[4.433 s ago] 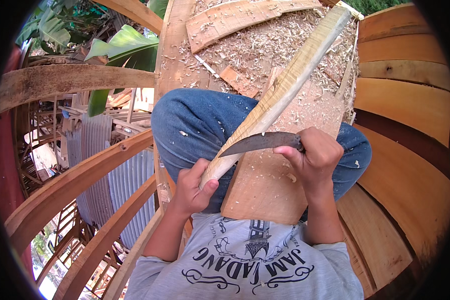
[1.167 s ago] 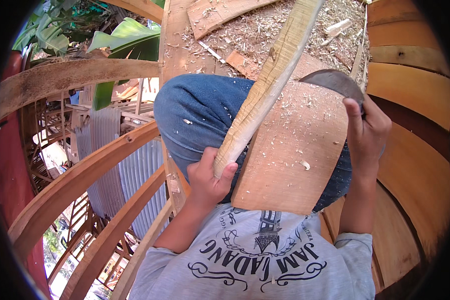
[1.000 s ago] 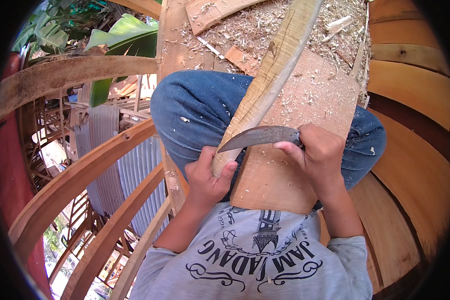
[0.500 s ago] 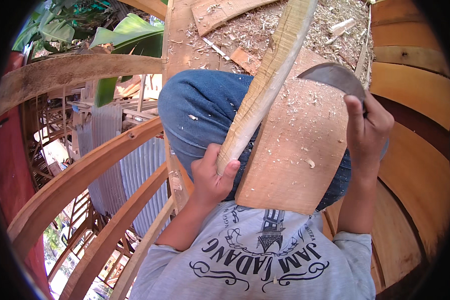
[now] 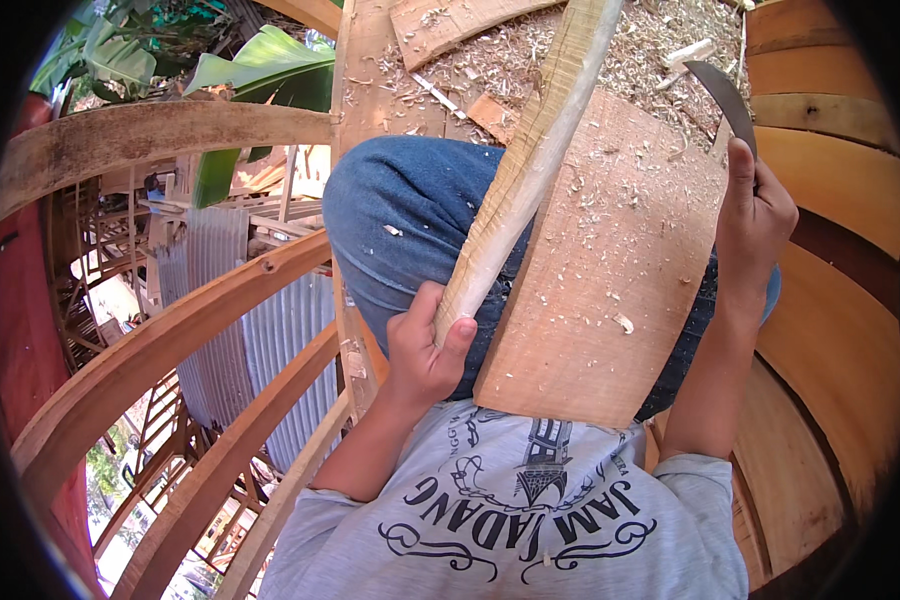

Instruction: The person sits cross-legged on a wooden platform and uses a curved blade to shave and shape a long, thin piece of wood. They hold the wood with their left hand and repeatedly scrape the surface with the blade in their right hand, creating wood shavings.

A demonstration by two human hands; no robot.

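My left hand [image 5: 428,342] is closed around the lower end of a long, rough-edged wooden stick [image 5: 530,170], which slants up and to the right past the top of the view. In my right hand [image 5: 755,220] is a curved dark blade [image 5: 727,100], its handle hidden in my fist; the blade points up and left, apart from the stick. Across my lap lies a broad wooden board [image 5: 600,290], strewn with small shavings. The stick passes over the board's left edge.
Wood shavings [image 5: 650,50] cover the planks beyond my knees, with a curved board [image 5: 460,25] and offcuts among them. Curved wooden ribs [image 5: 180,310] form an open frame on my left. On the right rises a wall of planks [image 5: 820,180] close to my right arm.
My right hand has shifted slightly right, and the blade has swung upright, away from the stick and board. The stick in my left hand has barely moved.
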